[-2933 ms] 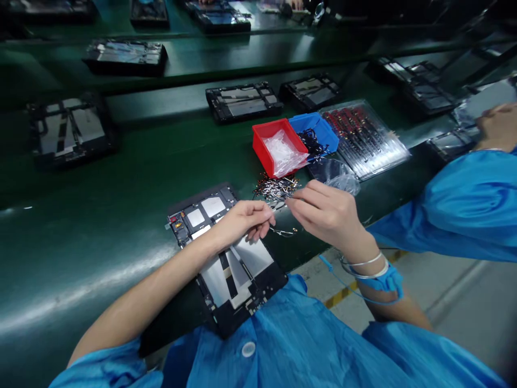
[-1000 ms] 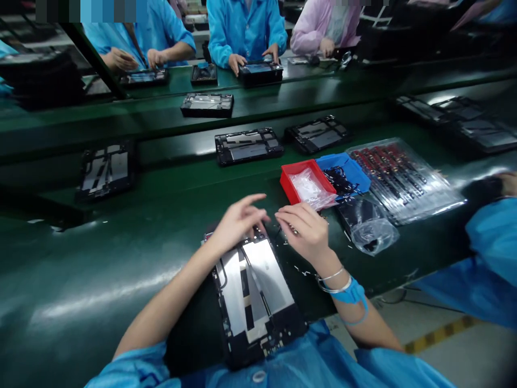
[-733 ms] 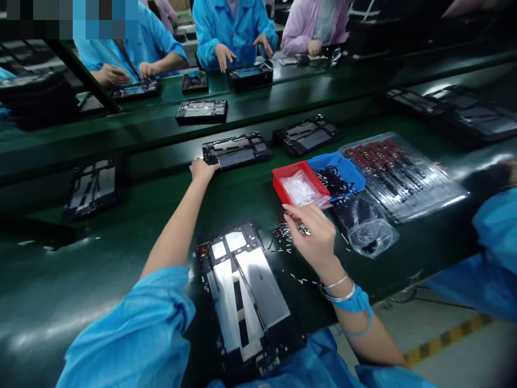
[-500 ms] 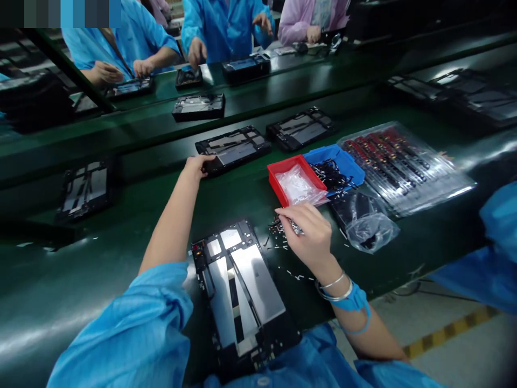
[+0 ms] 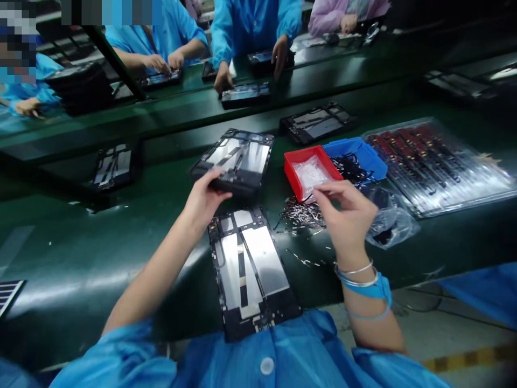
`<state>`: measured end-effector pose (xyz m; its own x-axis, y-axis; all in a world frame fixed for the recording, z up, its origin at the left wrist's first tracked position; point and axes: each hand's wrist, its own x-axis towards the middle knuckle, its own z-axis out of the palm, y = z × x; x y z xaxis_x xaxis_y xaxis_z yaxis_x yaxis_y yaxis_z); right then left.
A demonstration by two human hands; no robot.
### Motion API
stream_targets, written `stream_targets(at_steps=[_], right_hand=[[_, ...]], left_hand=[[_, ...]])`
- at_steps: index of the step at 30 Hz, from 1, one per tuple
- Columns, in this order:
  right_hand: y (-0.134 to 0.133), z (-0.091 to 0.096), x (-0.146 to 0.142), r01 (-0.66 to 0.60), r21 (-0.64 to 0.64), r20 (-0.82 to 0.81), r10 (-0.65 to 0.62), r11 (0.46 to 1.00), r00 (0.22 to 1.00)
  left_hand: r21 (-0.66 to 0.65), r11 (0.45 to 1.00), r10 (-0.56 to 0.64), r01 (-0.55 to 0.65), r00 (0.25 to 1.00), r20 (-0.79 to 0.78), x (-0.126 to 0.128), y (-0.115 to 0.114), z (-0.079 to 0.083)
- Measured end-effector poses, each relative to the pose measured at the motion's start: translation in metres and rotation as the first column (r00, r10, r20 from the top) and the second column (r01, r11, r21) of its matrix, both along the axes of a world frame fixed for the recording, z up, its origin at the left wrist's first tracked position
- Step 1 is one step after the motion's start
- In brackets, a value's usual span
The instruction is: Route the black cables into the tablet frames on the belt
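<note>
My left hand [image 5: 208, 199] grips the near edge of an opened tablet [image 5: 242, 153], thumb and fingers around it, holding it tilted above the bench. Another opened tablet [image 5: 264, 264] lies in front of me against my blue coat, its silver plates and black frame facing up. My right hand [image 5: 349, 215] is pinched at the near edge of a red bin [image 5: 294, 180] holding clear plastic film. A thin dark bit shows at its fingertips, too small to name. Below lies a pile of tiny loose parts [image 5: 301, 215], partly hidden by that hand.
A blue bin [image 5: 378, 160] of black cables adjoins the red one. Right of it are a clear bag [image 5: 393, 226] and a plastic tray [image 5: 480, 183] of red-and-black strips. More opened tablets [image 5: 319, 123] lie along the green bench [image 5: 169, 161]. Co-workers' hands [image 5: 224, 78] work opposite.
My left hand has lifted the tablet from the back of the bench and brought it nearer, tilted. My right hand has moved from the loose parts to the red bin's edge. The view has shifted.
</note>
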<state>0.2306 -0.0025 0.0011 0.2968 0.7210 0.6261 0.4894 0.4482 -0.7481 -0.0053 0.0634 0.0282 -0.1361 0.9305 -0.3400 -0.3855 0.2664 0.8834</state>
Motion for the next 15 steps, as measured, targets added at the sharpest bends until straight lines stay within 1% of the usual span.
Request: stream_targets(at_steps=[2,3,4,5,7,9,10,11,12,13,14,15], right_hand=[[0.000,0.003,0.005,-0.015,-0.005,-0.162,0.014,1.000,0.987],[0.000,0.006,0.007,-0.020,0.017,-0.247,0.024,1.000,0.969],[-0.001,0.010,0.010,-0.029,0.048,-0.326,0.043,0.998,0.944],[-0.001,0.014,0.012,-0.045,0.081,-0.394,0.074,0.996,0.916],[-0.003,0.021,0.014,-0.095,0.130,-0.481,0.147,0.987,0.864],[-0.008,0.027,0.009,-0.182,0.106,-0.488,0.210,0.978,0.847],[-0.011,0.030,0.004,-0.234,0.060,-0.473,0.235,0.970,0.849],[-0.014,0.031,-0.003,-0.297,-0.003,-0.453,0.263,0.955,0.852],[-0.018,0.033,-0.012,-0.367,-0.080,-0.427,0.301,0.927,0.852],[-0.021,0.033,-0.021,-0.442,-0.162,-0.400,0.351,0.882,0.847],[-0.024,0.034,-0.031,-0.510,-0.241,-0.375,0.405,0.826,0.834],[-0.027,0.033,-0.041,-0.567,-0.316,-0.351,0.461,0.761,0.815]], left_hand=[[0.001,0.999,0.045,-0.045,0.998,0.039,-0.012,-0.064,0.004],[-0.015,0.997,0.076,-0.076,0.996,0.039,-0.016,-0.095,0.003],[-0.042,0.994,0.104,-0.103,0.994,0.036,-0.019,-0.125,0.001],[-0.083,0.991,0.105,-0.102,0.994,0.028,-0.021,-0.152,-0.004],[-0.157,0.980,0.130,-0.125,0.991,0.021,-0.022,-0.196,-0.017],[-0.220,0.972,0.099,-0.082,0.993,0.065,-0.021,-0.226,-0.034],[-0.243,0.970,0.032,-0.004,0.993,0.115,-0.021,-0.236,-0.041],[-0.255,0.958,-0.082,0.129,0.979,0.187,-0.022,-0.243,-0.046],[-0.249,0.923,-0.224,0.294,0.936,0.273,-0.024,-0.247,-0.050],[-0.221,0.860,-0.373,0.460,0.862,0.344,-0.028,-0.249,-0.052],[-0.185,0.783,-0.503,0.594,0.780,0.373,-0.034,-0.250,-0.051],[-0.160,0.715,-0.607,0.681,0.718,0.341,-0.041,-0.250,-0.048]])
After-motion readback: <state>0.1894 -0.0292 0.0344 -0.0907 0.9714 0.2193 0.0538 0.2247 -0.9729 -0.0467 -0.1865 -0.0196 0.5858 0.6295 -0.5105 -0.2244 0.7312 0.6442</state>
